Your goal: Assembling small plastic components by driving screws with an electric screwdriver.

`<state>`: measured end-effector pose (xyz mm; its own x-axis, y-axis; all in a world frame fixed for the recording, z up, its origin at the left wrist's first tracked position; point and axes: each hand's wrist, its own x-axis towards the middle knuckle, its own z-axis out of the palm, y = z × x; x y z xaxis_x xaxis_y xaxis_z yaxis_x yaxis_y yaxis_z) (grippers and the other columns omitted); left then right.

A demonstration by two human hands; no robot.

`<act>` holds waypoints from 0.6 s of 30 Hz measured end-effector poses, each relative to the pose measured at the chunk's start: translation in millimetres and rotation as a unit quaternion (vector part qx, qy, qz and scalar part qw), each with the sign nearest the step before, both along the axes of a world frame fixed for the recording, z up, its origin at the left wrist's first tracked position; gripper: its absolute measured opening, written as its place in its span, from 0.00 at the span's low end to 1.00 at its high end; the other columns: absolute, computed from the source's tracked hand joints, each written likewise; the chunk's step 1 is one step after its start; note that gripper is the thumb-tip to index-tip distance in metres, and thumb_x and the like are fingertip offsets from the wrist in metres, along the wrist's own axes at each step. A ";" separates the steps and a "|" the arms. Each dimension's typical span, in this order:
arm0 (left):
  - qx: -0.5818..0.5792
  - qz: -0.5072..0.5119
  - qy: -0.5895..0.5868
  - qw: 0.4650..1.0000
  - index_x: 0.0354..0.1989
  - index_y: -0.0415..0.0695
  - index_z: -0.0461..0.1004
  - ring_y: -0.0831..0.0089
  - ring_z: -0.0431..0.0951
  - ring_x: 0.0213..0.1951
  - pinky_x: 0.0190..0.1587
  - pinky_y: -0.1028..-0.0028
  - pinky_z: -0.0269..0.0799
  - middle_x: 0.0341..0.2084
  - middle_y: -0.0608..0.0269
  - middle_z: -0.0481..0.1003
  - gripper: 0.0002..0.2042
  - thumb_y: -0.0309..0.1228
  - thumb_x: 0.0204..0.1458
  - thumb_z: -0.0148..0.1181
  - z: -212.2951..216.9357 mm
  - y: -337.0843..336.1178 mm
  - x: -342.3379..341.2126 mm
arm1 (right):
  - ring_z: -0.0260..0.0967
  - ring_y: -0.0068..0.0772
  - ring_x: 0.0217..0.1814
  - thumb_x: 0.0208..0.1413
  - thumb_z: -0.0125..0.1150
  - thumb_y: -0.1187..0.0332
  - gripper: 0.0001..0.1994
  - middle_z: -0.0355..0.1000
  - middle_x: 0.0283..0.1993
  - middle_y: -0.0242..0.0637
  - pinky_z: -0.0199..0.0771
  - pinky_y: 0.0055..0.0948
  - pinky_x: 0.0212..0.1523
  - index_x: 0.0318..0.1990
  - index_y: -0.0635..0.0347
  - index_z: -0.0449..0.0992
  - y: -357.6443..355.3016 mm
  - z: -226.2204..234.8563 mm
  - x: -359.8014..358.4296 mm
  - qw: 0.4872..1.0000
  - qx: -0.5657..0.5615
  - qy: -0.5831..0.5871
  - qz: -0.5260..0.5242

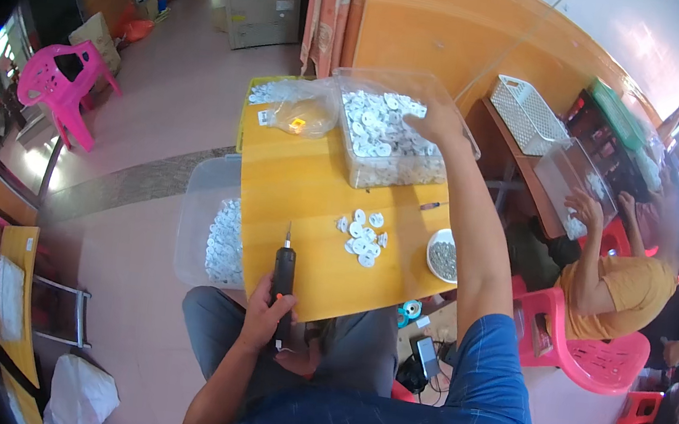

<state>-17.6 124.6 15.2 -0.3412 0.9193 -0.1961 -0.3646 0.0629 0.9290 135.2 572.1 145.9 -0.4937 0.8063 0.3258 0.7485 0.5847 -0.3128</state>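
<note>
My left hand [269, 315] is clamped around a black electric screwdriver [283, 277], held upright at the near edge of the yellow desk [292, 181], its bit pointing away from me. My right hand [435, 122] is stretched far forward, well apart from the left, fingers spread and resting on the white round parts [380, 124] heaped in a clear plastic bin [388, 163] at the far side of the desk. Whether those fingers have closed on any piece, I cannot tell.

Between my two hands, nearer the screwdriver, lies a small loose cluster of the same white discs [364, 236] on the desk surface. Just to the right of that cluster, below my right forearm, sits a small white bowl [442, 256] holding grey screws. A thin pen-like stick [433, 206] lies near the bin's front corner. Left of my right hand, a crumpled clear bag [305, 110] with something orange inside rests beside the bin.

Left of my left hand, off the desk's edge, a second clear tub [206, 229] holds more white pieces. Far to my right, another person in a yellow shirt [622, 293] sits on a pink chair, one hand in their own clear container [573, 177].
</note>
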 end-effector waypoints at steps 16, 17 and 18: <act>-0.005 -0.024 -0.010 1.000 0.61 0.38 0.59 0.77 0.76 0.25 0.29 0.76 0.75 0.31 0.62 0.73 0.24 0.25 0.57 0.57 -3.3 6.1 1.2 | 0.77 0.47 0.51 0.34 0.70 0.42 0.37 0.79 0.49 0.48 0.75 0.40 0.52 0.47 0.67 0.81 74.0 -92.0 -5.8 0.892 -0.349 -0.286 0.019; -0.006 -0.027 -0.007 1.000 0.61 0.38 0.59 0.77 0.76 0.25 0.29 0.76 0.75 0.31 0.62 0.73 0.23 0.25 0.57 0.57 -3.3 7.2 1.3 | 0.76 0.39 0.51 0.35 0.72 0.54 0.25 0.79 0.51 0.40 0.76 0.37 0.50 0.45 0.52 0.84 76.1 -94.4 -7.6 0.893 -0.341 -0.292 -0.020; -0.008 -0.026 -0.002 1.000 0.61 0.38 0.59 0.77 0.76 0.25 0.29 0.76 0.75 0.31 0.62 0.72 0.23 0.26 0.57 0.56 -3.0 5.6 -0.4 | 0.76 0.39 0.51 0.35 0.72 0.54 0.25 0.79 0.51 0.40 0.76 0.37 0.50 0.45 0.52 0.84 72.4 -93.7 -13.2 0.893 -0.344 -0.290 -0.014</act>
<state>-18.0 130.2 12.2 -0.2930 0.9322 -0.2124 -0.3643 0.0965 0.9262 122.0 644.5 52.3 -0.3946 0.7323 -0.5550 0.9128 0.3817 -0.1453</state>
